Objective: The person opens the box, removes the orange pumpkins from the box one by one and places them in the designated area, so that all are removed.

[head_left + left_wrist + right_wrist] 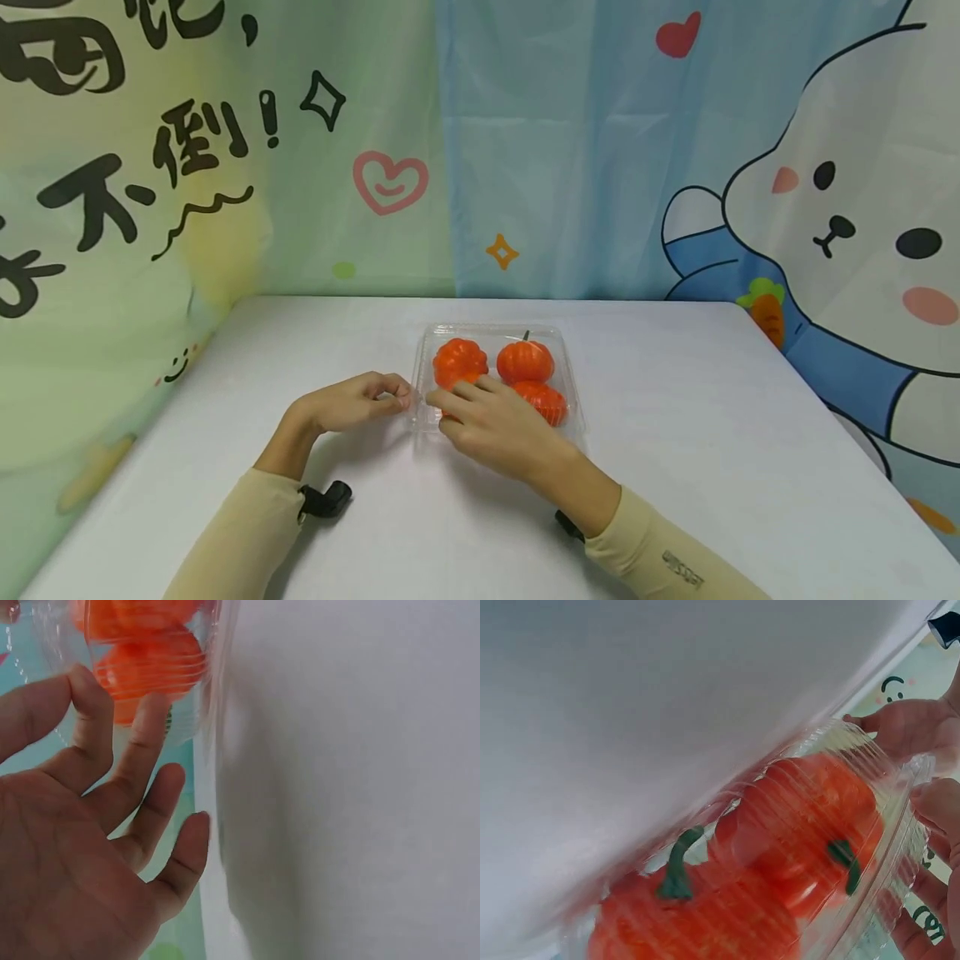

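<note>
A clear plastic clamshell box (573, 408) holds several small orange toy pumpkins (525, 362). Green stems show on two of these pumpkins (802, 817) in the right wrist view. At the box's left edge, my left hand (360, 402) pinches the rim between thumb and index finger, its other fingers loosely bent. My right hand (495, 421) reaches across the front left of the box and covers part of one pumpkin. In the right wrist view its thumb is right at the box's rim, with curled fingers showing beyond the clear wall.
The box stands on a white table (675, 400). Behind it hangs a printed curtain (555, 150) with a cartoon bear, hearts and lettering. Each wrist wears a black camera strap, such as the left wrist camera (327, 500).
</note>
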Motion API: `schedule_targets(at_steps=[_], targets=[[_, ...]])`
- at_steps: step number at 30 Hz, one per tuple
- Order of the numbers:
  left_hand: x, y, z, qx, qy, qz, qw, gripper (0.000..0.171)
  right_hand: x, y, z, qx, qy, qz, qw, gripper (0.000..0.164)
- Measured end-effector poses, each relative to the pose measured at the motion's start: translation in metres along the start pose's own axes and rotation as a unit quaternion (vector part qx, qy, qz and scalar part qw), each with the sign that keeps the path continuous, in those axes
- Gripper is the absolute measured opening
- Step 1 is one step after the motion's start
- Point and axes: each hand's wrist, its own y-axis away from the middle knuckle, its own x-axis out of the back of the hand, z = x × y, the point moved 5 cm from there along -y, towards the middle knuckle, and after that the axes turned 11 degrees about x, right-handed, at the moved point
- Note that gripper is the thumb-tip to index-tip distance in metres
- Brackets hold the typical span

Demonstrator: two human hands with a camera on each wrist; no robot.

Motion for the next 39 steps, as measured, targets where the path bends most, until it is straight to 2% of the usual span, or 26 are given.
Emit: schedule_targets(at_steps=[9, 14, 19, 26, 32, 39], targets=[[-0.003, -0.004, 0.001, -0.027, 0.03, -0.029, 0.9988, 0.022, -0.008, -0.016, -0.007, 0.017, 0.029, -0.01, 0.999, 0.006], [-0.002, -0.004, 0.0, -0.019, 0.035, -0.026, 0.9989, 0.02, -0.01, -0.018, -0.007, 0.026, 0.031, -0.009, 0.999, 0.004], [-0.002, -0.004, 0.0, -0.038, 0.033, -0.025, 0.9984, 0.019, -0.015, -0.02, -0.007, 0.042, 0.023, -0.001, 0.999, 0.005], [-0.003, -0.009, 0.001, -0.058, 0.028, -0.01, 0.9978, 0.013, -0.02, -0.021, -0.009, 0.059, 0.01, 0.021, 0.998, 0.009], [-0.005, -0.007, 0.004, -0.068, 0.017, -0.001, 0.9976, 0.009, -0.022, -0.019, -0.01, 0.071, 0.026, 0.015, 0.997, 0.012], [-0.005, -0.006, 0.006, -0.085, -0.018, 0.038, 0.9955, 0.004, -0.024, -0.018, -0.009, 0.076, 0.032, 0.016, 0.996, 0.015]])
